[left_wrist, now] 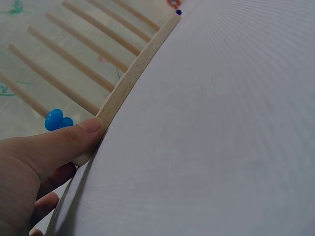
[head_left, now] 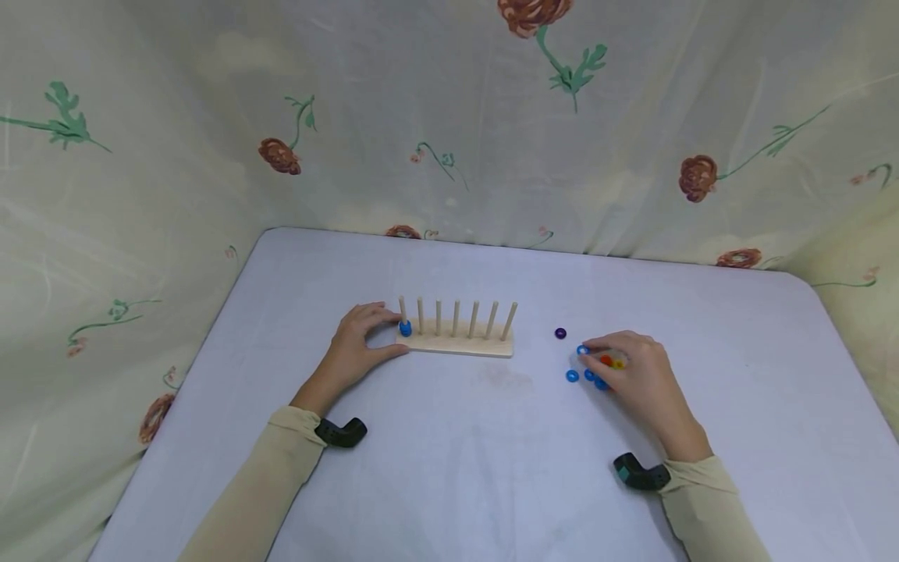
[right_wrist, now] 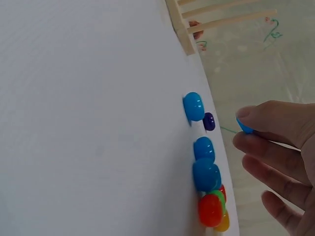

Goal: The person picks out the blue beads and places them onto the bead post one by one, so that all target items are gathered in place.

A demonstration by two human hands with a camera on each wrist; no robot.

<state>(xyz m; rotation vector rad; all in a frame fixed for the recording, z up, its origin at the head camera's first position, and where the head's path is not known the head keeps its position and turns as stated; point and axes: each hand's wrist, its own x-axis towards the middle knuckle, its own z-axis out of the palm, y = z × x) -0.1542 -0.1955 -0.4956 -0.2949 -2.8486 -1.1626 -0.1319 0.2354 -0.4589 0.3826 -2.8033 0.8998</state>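
A wooden peg board [head_left: 456,345] with a row of upright pegs stands near the middle of the table. My left hand [head_left: 353,341] holds its left end, thumb [left_wrist: 91,125] on the front edge and fingers around the far side. Blue rings [head_left: 405,329] sit low on the leftmost peg; the other pegs are bare. To the right, my right hand [head_left: 642,375] pinches a blue ring [right_wrist: 244,126] between thumb and forefinger, raised over the loose rings. In the right wrist view its other fingers are loosely bent.
Beneath and beside the right hand lie several loose rings: blue [head_left: 572,376], red [right_wrist: 210,210], green [right_wrist: 218,197] and yellow [head_left: 618,364]. A purple ring [head_left: 560,333] lies farther back. A white cloth covers the table [head_left: 449,468]; a flowered curtain [head_left: 449,117] hangs behind.
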